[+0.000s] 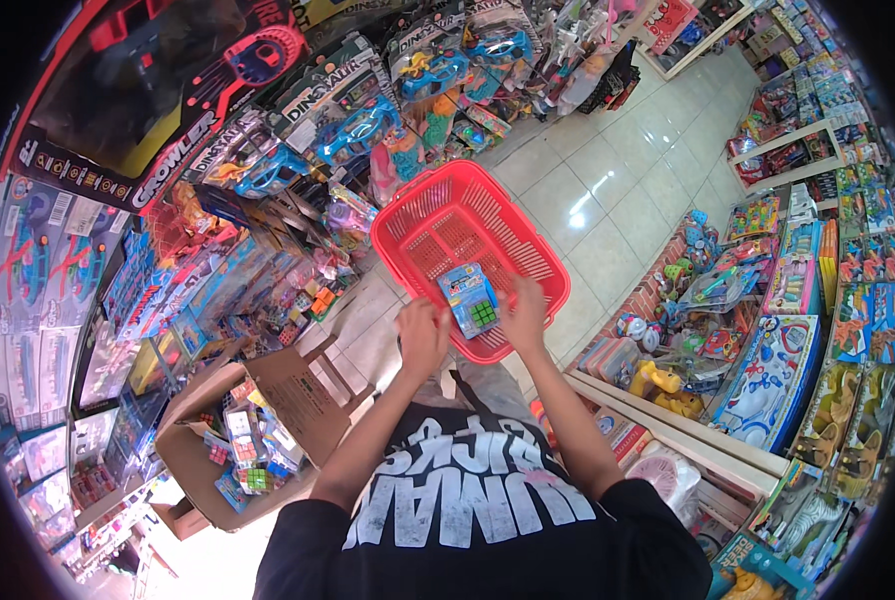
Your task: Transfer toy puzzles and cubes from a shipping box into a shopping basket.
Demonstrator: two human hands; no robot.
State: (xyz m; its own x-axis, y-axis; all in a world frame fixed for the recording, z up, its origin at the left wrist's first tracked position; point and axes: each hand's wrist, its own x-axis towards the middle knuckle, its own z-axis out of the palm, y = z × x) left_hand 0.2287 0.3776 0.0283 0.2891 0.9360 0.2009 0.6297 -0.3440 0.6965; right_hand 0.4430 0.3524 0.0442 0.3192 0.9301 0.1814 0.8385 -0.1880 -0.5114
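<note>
A puzzle cube in a blue blister pack [468,299] is in front of me over the near end of a red plastic basket [538,240]. The cube has a green face showing, and the pack is slightly tilted. My left hand [423,335] is closed at the pack's left edge, its fingertips partly hidden. On the other side, my right hand [525,310] grips the right edge with bent fingers. Below the pack, the basket's slotted floor shows bare at its far end.
At my left stands an open cardboard box [193,465] with several packed puzzle cubes [256,480]. Boxed toys [358,125] line the left side. Low shelves of toys [768,370] run along the right. A tiled floor aisle [618,170] stretches ahead.
</note>
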